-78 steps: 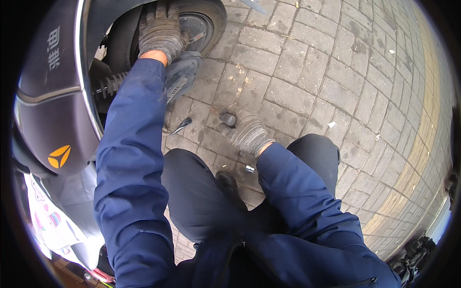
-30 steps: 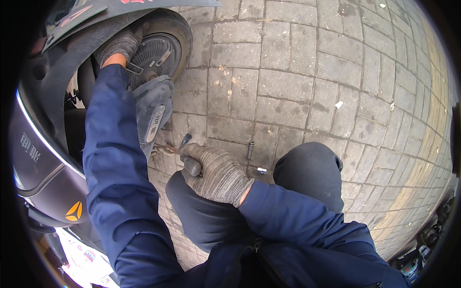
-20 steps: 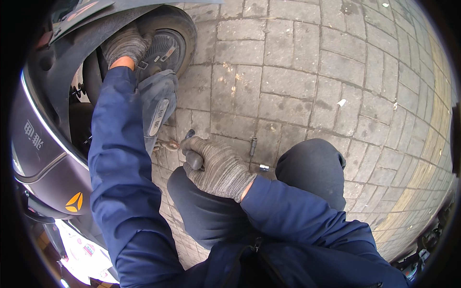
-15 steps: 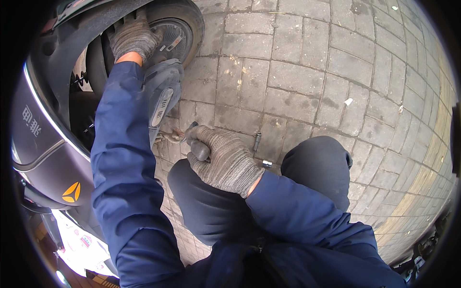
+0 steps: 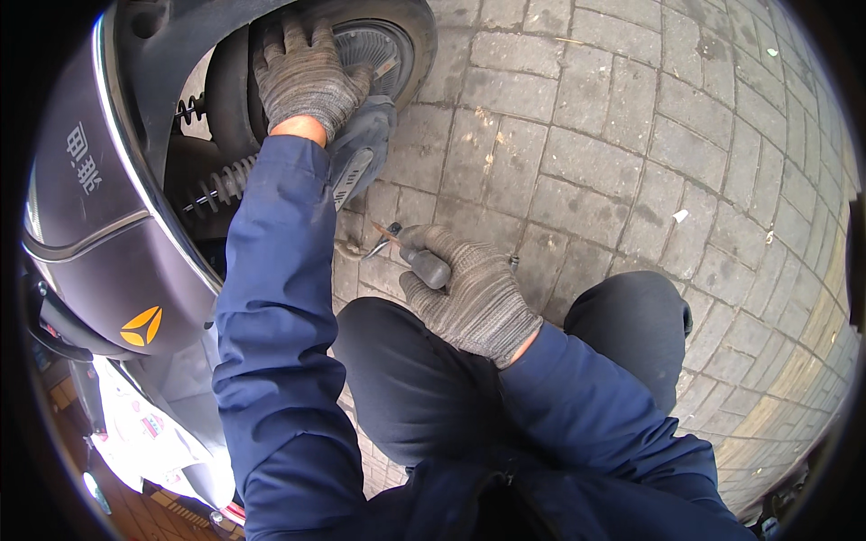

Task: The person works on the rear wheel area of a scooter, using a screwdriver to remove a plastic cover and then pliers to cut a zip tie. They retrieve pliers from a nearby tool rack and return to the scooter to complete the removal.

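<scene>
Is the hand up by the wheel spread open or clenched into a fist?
Spread open: the left hand shows its fingers apart and its thumb out, over the wheel.

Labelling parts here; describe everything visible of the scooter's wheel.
The wheel has a dark, rubber-looking tyre around a grey, ribbed hub. It sits by the scooter's dark bodywork, cropped by the picture's top edge. The gloved left hand covers part, apparently touching the tyre; a grey cover hides some of its lower side.

Two pale grey characters [image 5: 82, 159] stand on the dark scooter panel [image 5: 108, 200] over there — and lower down, on the same bodywork [image 5: 185, 293], an orange three-part emblem [image 5: 142, 326].
</scene>
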Demonstrator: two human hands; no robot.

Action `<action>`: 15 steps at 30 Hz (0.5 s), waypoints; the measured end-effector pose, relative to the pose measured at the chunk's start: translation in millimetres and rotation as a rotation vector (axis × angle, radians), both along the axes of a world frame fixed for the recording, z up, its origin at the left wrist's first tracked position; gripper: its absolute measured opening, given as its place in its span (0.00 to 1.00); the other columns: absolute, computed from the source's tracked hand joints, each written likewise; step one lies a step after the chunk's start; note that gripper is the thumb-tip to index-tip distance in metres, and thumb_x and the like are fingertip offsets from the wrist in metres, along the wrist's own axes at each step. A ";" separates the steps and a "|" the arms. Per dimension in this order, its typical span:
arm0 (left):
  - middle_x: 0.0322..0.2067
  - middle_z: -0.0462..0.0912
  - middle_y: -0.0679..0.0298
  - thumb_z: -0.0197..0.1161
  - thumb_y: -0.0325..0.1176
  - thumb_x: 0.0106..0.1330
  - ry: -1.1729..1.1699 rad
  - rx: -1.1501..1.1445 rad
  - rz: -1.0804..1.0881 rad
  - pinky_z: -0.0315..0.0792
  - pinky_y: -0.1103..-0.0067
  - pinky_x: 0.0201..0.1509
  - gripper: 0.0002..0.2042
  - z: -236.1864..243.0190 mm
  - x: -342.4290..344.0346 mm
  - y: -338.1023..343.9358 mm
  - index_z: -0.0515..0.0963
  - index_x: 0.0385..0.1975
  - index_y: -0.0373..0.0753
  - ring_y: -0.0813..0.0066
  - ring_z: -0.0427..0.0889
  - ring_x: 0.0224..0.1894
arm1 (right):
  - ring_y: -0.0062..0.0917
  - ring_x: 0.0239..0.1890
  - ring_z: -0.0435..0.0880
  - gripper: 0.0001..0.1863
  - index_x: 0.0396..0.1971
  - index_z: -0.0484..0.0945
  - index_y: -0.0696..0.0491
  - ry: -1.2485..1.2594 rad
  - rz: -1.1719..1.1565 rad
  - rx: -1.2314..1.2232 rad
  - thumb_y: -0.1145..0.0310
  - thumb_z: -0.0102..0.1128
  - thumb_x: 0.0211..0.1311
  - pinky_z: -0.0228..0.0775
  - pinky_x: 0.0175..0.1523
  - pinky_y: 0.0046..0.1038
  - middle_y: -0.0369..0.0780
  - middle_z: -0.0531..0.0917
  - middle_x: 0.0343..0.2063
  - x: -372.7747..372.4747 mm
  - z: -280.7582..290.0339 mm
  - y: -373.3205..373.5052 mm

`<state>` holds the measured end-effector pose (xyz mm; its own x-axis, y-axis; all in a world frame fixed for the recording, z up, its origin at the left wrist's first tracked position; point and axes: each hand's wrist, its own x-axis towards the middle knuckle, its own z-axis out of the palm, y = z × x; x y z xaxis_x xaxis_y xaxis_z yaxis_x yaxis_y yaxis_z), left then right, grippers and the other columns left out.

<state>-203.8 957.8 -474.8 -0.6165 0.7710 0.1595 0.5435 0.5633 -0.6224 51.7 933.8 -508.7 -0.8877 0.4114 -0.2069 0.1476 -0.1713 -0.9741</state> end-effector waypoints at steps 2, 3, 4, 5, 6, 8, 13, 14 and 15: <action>0.67 0.52 0.52 0.64 0.58 0.50 -0.017 -0.078 -0.023 0.53 0.59 0.68 0.39 0.9 4.1 9.3 0.63 0.63 0.48 0.47 0.56 0.66 | 0.33 0.37 0.84 0.17 0.44 0.75 0.55 -0.075 0.017 0.018 0.73 0.62 0.52 0.75 0.43 0.29 0.43 0.82 0.31 1.0 -1.8 -1.6; 0.67 0.52 0.52 0.64 0.57 0.51 -0.038 -0.135 -0.043 0.53 0.59 0.68 0.39 2.3 7.0 15.4 0.63 0.63 0.49 0.48 0.54 0.67 | 0.33 0.37 0.84 0.17 0.44 0.75 0.55 -0.057 0.003 0.005 0.72 0.62 0.52 0.75 0.43 0.29 0.44 0.82 0.31 1.9 -2.6 -2.9; 0.67 0.52 0.52 0.64 0.57 0.51 -0.058 -0.188 -0.064 0.52 0.59 0.69 0.38 4.4 10.2 21.8 0.63 0.63 0.49 0.48 0.53 0.67 | 0.33 0.37 0.84 0.17 0.44 0.75 0.55 -0.048 -0.011 0.024 0.72 0.62 0.52 0.75 0.43 0.29 0.44 0.82 0.31 2.8 -3.3 -4.0; 0.67 0.53 0.53 0.63 0.55 0.52 -0.138 -0.165 -0.102 0.51 0.59 0.69 0.37 6.2 13.0 28.8 0.64 0.62 0.50 0.50 0.52 0.68 | 0.33 0.37 0.84 0.17 0.44 0.75 0.55 -0.037 -0.029 0.057 0.72 0.63 0.53 0.75 0.43 0.29 0.44 0.83 0.31 3.8 -3.8 -4.9; 0.60 0.64 0.44 0.59 0.50 0.55 -0.269 -0.166 -0.085 0.61 0.61 0.63 0.33 8.0 15.1 37.8 0.67 0.58 0.37 0.51 0.66 0.61 | 0.36 0.37 0.83 0.17 0.44 0.75 0.53 -0.039 -0.018 0.059 0.70 0.61 0.53 0.75 0.43 0.31 0.44 0.83 0.31 4.8 -4.1 -5.5; 0.68 0.48 0.51 0.57 0.53 0.52 -0.402 -0.035 0.002 0.47 0.61 0.70 0.36 2.6 25.7 41.8 0.64 0.61 0.40 0.51 0.51 0.68 | 0.40 0.36 0.82 0.18 0.45 0.75 0.50 -0.038 -0.005 0.090 0.65 0.59 0.53 0.74 0.42 0.35 0.44 0.82 0.31 7.0 -4.1 -5.8; 0.66 0.53 0.51 0.58 0.57 0.54 -0.081 0.079 0.038 0.49 0.57 0.68 0.34 -10.1 29.0 20.5 0.65 0.62 0.49 0.49 0.53 0.68 | 0.40 0.36 0.82 0.17 0.45 0.75 0.50 -0.058 -0.033 0.105 0.65 0.60 0.53 0.74 0.42 0.34 0.45 0.82 0.31 8.1 -5.1 -2.3; 0.66 0.52 0.51 0.58 0.57 0.55 -0.102 0.113 0.100 0.49 0.56 0.68 0.34 -10.0 26.0 16.8 0.65 0.62 0.49 0.49 0.53 0.68 | 0.40 0.36 0.82 0.17 0.44 0.75 0.50 -0.060 -0.037 0.110 0.66 0.60 0.53 0.74 0.42 0.35 0.45 0.82 0.32 7.6 -5.8 -2.1; 0.67 0.51 0.52 0.58 0.57 0.55 -0.052 0.100 0.047 0.49 0.56 0.68 0.34 -9.1 23.5 15.0 0.64 0.62 0.49 0.50 0.52 0.68 | 0.40 0.36 0.82 0.17 0.44 0.75 0.50 -0.062 -0.033 0.103 0.66 0.61 0.52 0.74 0.42 0.34 0.45 0.82 0.32 6.9 -6.8 -2.3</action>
<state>-180.4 972.7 -483.9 -0.6610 0.7229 0.2011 0.5454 0.6469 -0.5330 58.6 931.5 -515.5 -0.8599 0.4623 -0.2165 0.2044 -0.0767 -0.9759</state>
